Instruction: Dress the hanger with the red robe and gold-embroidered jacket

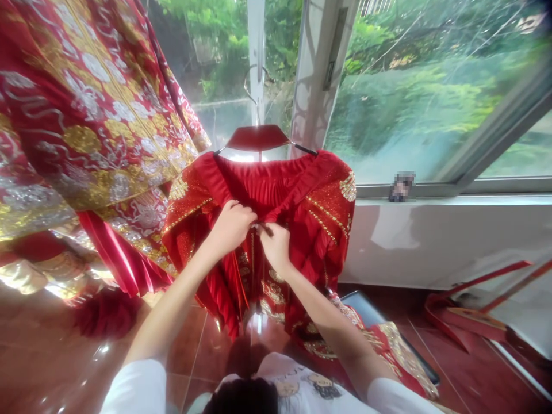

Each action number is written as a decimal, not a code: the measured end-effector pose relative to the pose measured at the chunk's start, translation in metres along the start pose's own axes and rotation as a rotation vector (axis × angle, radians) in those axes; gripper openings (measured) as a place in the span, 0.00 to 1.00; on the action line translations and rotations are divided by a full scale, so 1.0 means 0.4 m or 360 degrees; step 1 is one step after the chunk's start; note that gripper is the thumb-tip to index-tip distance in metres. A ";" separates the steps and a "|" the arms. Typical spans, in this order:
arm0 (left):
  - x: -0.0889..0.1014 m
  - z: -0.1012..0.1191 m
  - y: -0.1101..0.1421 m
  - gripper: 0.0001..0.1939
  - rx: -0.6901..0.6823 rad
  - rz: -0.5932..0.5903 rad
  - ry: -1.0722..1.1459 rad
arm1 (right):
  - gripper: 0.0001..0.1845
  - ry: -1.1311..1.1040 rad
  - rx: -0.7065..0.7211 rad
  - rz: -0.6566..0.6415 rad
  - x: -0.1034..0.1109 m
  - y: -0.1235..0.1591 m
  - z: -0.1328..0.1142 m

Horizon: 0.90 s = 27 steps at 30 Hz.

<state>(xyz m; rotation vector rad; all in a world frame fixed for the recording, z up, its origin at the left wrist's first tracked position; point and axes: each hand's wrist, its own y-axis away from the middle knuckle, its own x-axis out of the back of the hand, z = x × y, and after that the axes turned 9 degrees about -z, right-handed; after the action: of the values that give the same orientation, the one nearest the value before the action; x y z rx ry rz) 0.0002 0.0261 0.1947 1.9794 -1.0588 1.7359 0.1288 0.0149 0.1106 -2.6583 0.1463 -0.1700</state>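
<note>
"Where's the garment [302, 236]?"

"Straight in front of me, hung from both ends of the hanger [259, 138], before the window [401, 121]."

"And your hands?"

"Both nearly closed. My left hand [235, 223] and right hand [276, 247] pinch the middle of its upper front edge, side by side; I can't tell exactly what lies between them."

"Anything beside it?"

"A gold-patterned robe [99, 121], close on my left."

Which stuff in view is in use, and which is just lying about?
In use:
- left hand and right hand, fingers at the garment's front
- red garment
- hanger

Apparently not in use:
- patterned robe, left
- gold-trimmed cloth, lower right
</note>
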 end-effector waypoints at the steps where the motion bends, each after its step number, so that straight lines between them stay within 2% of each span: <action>1: 0.004 0.002 0.005 0.14 0.0003 0.0009 0.0005 | 0.13 -0.0025 -0.0012 0.0005 -0.003 0.003 0.005; 3: 0.009 0.008 0.016 0.15 0.0006 0.0048 -0.0017 | 0.14 0.0047 -0.0089 -0.0046 -0.008 0.020 0.029; 5: 0.013 0.013 0.032 0.14 0.0000 0.0088 -0.0046 | 0.15 0.0273 -0.0255 -0.0148 -0.016 0.055 0.072; 8: 0.021 0.010 0.064 0.13 0.0005 0.0103 -0.0078 | 0.13 0.0579 -0.0487 -0.0312 -0.031 0.137 0.153; 11: 0.028 -0.002 0.099 0.11 0.0040 0.0028 -0.0072 | 0.11 0.0701 -0.0554 -0.0456 -0.028 0.216 0.208; 14: 0.041 -0.010 0.129 0.08 0.0053 0.0023 0.0012 | 0.13 0.0803 -0.0562 -0.0596 0.027 0.247 0.190; 16: 0.055 -0.007 0.139 0.07 0.0105 0.0244 0.0113 | 0.16 0.0871 -0.0541 -0.0615 0.093 0.227 0.130; 17: 0.063 -0.005 0.137 0.10 0.0200 0.0416 0.0160 | 0.19 0.0914 -0.0503 -0.0553 0.130 0.205 0.089; 18: 0.068 -0.003 0.131 0.14 0.0367 0.0597 0.0189 | 0.21 0.1000 -0.0410 -0.0367 0.165 0.175 0.043; 20: 0.070 -0.003 0.101 0.22 0.0851 0.0864 0.0204 | 0.21 0.1149 -0.0098 0.0255 0.219 0.095 -0.049; 21: 0.065 -0.007 0.079 0.25 0.1088 0.0918 0.0209 | 0.20 0.1188 0.0030 0.0552 0.233 0.049 -0.088; 22: 0.057 -0.014 0.055 0.28 0.1276 0.0937 0.0223 | 0.19 0.1218 0.0080 0.0749 0.239 0.001 -0.119; 24: 0.037 -0.034 0.013 0.29 0.1472 0.0942 0.0287 | 0.21 0.1273 0.0047 0.0832 0.230 -0.088 -0.154; 27: 0.023 -0.075 -0.007 0.20 0.1488 0.0955 0.0426 | 0.15 0.1245 -0.0055 0.0780 0.215 -0.169 -0.154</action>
<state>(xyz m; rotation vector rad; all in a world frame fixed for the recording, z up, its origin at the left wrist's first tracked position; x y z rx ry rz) -0.0198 0.0447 0.2107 1.8354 -0.8646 3.1621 0.2098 0.0355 0.2041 -2.3490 1.0303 -1.0254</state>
